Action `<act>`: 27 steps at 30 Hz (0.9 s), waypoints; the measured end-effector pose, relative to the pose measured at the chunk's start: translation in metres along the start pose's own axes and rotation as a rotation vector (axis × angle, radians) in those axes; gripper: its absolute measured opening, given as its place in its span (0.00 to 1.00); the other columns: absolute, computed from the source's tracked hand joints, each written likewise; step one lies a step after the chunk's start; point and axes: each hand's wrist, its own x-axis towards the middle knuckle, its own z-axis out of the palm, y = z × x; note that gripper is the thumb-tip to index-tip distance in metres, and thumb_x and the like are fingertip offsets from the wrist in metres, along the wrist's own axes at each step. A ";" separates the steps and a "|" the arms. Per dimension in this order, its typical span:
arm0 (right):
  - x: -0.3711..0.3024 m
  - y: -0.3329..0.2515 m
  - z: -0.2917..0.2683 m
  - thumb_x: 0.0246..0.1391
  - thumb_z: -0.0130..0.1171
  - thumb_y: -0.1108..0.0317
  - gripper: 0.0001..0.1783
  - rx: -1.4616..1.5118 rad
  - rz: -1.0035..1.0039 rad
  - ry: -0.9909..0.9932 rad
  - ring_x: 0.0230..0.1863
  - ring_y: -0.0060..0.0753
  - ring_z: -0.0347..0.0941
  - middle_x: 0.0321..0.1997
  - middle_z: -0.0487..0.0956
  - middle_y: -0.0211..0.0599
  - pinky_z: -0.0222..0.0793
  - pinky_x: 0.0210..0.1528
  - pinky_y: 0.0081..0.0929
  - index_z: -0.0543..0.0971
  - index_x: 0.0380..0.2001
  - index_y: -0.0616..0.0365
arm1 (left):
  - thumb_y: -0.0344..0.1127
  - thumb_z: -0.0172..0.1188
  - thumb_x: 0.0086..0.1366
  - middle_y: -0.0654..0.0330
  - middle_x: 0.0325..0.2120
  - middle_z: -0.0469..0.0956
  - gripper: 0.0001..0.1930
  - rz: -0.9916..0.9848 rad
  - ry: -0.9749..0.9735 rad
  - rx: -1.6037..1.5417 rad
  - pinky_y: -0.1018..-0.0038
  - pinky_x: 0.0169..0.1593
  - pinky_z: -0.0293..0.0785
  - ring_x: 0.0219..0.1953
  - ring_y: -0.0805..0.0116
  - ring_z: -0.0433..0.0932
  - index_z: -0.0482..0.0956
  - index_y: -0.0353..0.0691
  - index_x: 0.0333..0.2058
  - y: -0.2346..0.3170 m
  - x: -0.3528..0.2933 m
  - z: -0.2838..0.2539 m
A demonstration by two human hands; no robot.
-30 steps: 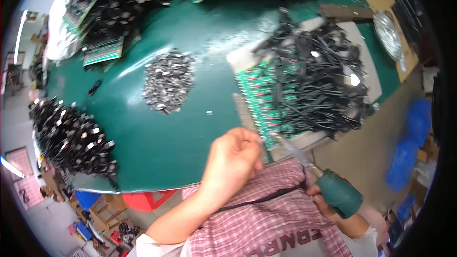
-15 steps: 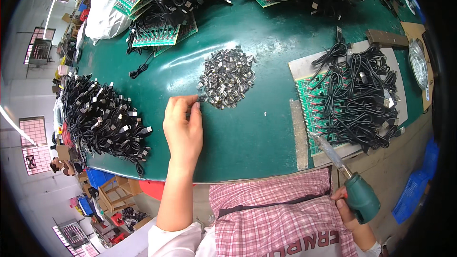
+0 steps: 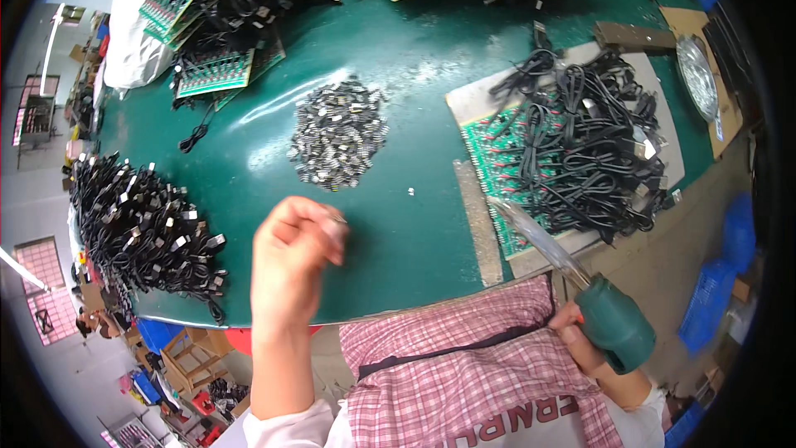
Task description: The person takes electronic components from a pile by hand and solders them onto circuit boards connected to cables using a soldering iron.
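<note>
My left hand [image 3: 292, 253] is above the green table, just nearer than the heap of small black-and-silver metal-pinned parts [image 3: 340, 133]. Its thumb and fingers are pinched together; a tiny greyish bit shows at the blurred fingertips, too small to name. A green-handled soldering iron [image 3: 615, 323] is gripped in my right hand [image 3: 576, 336] at the table's near right edge. Its metal barrel slants up and left, the tip over the near left part of a green circuit board panel [image 3: 497, 149]. Black cables [image 3: 589, 141] with plugs lie bundled across that panel.
A light board [image 3: 468, 99] lies under the panel, a speckled strip [image 3: 478, 224] along its left. Left stands a big heap of black USB cables [image 3: 149, 232]. More boards with cables [image 3: 215, 73] are stacked at the back, beside a white bag [image 3: 137, 50]. A brown bar [image 3: 634, 36] lies far right.
My left hand has come away from the heap of small parts toward me, its fingers now curled in. The view has shifted; the soldering iron stays in my right hand near the panel.
</note>
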 end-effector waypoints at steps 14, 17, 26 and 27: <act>0.046 -0.003 0.039 0.45 0.68 0.68 0.28 0.152 -0.214 0.057 0.37 0.36 0.79 0.39 0.80 0.38 0.73 0.39 0.27 0.70 0.49 0.62 | 0.23 0.54 0.66 0.54 0.38 0.80 0.06 -0.383 -0.485 -0.139 0.77 0.44 0.79 0.40 0.69 0.81 0.72 0.32 0.42 -0.020 -0.051 0.094; 0.049 -0.007 0.032 0.45 0.68 0.68 0.27 0.132 -0.146 -0.058 0.36 0.37 0.79 0.37 0.80 0.38 0.73 0.38 0.28 0.70 0.49 0.61 | 0.23 0.54 0.67 0.56 0.39 0.80 0.07 -0.383 -0.522 -0.149 0.79 0.46 0.77 0.41 0.72 0.79 0.71 0.31 0.43 -0.024 -0.055 0.094; 0.049 -0.013 0.027 0.43 0.68 0.69 0.30 0.070 -0.380 -0.061 0.39 0.41 0.77 0.41 0.76 0.42 0.72 0.40 0.30 0.70 0.51 0.61 | 0.24 0.54 0.66 0.60 0.30 0.81 0.05 -0.450 -0.500 0.145 0.81 0.40 0.76 0.34 0.78 0.78 0.75 0.28 0.38 -0.009 -0.059 0.097; 0.049 -0.012 0.028 0.44 0.68 0.68 0.28 0.113 -0.370 -0.059 0.39 0.41 0.77 0.41 0.76 0.41 0.72 0.40 0.30 0.70 0.50 0.61 | 0.24 0.55 0.66 0.60 0.29 0.81 0.05 -0.424 -0.508 0.195 0.81 0.39 0.76 0.33 0.78 0.78 0.75 0.28 0.38 -0.008 -0.058 0.097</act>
